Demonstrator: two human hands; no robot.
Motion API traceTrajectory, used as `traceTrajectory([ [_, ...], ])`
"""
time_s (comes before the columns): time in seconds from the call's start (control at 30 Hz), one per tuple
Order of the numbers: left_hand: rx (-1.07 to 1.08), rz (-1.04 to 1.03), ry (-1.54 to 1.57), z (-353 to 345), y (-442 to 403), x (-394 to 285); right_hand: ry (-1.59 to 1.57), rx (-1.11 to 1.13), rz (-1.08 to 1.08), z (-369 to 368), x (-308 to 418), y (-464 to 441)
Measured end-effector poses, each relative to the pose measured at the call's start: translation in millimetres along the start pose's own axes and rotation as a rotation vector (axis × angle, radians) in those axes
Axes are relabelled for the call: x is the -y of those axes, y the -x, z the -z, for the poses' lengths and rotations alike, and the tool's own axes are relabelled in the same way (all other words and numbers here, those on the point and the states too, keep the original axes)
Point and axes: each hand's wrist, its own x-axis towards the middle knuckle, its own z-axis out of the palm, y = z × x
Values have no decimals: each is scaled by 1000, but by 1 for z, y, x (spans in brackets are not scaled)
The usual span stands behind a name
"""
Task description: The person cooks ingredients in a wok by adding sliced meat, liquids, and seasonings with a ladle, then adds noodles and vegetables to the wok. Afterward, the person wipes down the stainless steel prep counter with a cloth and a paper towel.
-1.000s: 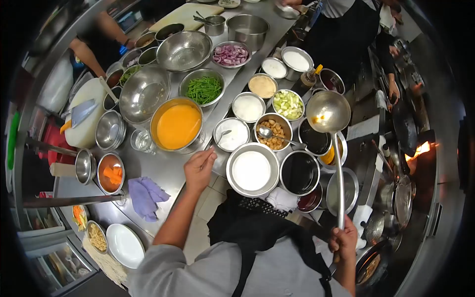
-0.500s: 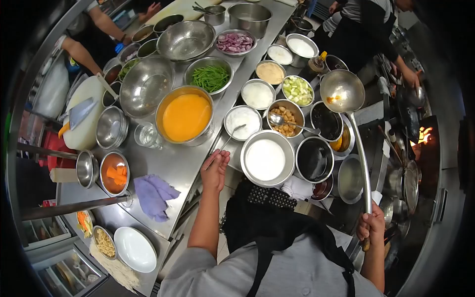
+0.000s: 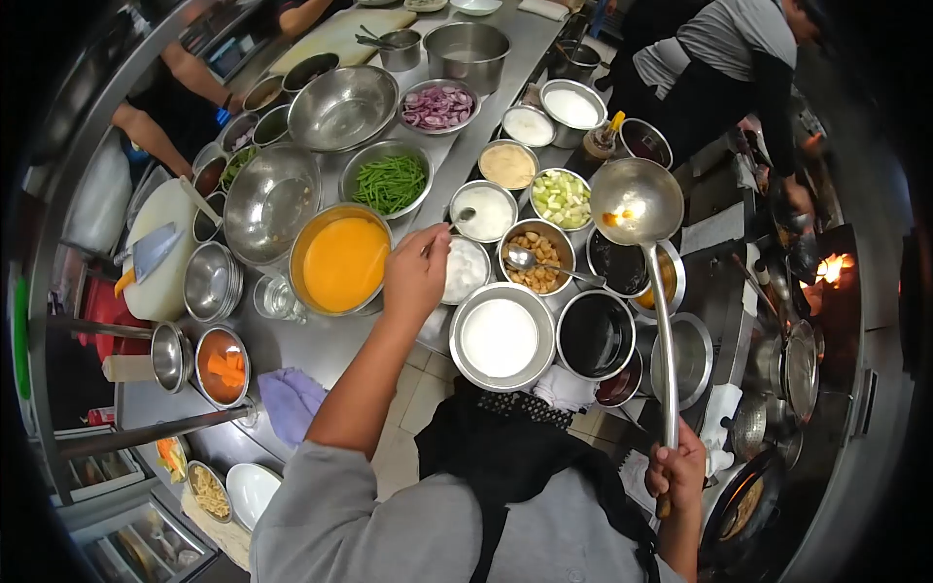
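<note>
My left grip (image 3: 416, 270) pinches a spoon (image 3: 466, 216), forearm stretched forward, its tip over the farther white-filled bowl (image 3: 498, 210). Low at the body's right, my right grip (image 3: 678, 468) is wrapped around the end of a ladle (image 3: 637, 194). Unlike half a second ago, the spoon is past the nearer white-filled bowl (image 3: 466, 272), my left arm reaching farther out.
</note>
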Motion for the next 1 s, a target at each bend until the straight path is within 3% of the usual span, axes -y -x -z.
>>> traceTrajectory([
  [0.07,-68,-250,-161,22,13,-13,-8,-4,8,-1,-2,-2],
  [0.23,36,-178,-104,59,94,17,-23,-113,1,-8,1,-14],
  [0.3,-155,361,454,49,121,45,9,-121,-6,-13,9,-20],
  [0.4,-202,491,585,51,126,57,48,-71,-27,-7,17,-27],
  [0.57,-152,310,485,45,92,37,9,-48,-28,-19,25,-28],
  [0.63,-14,66,200,33,72,48,-9,-25,-32,-16,25,-29],
  [0.73,-29,-58,140,19,37,15,-16,-17,-40,-21,34,-31],
  [0.8,-18,-52,158,0,4,11,-29,-12,-24,-21,33,-33],
  [0.87,114,113,129,-20,-20,18,-13,-21,-16,-25,36,-35],
  [1.0,173,-46,-98,-49,-42,26,15,-60,-10,-24,35,-38],
])
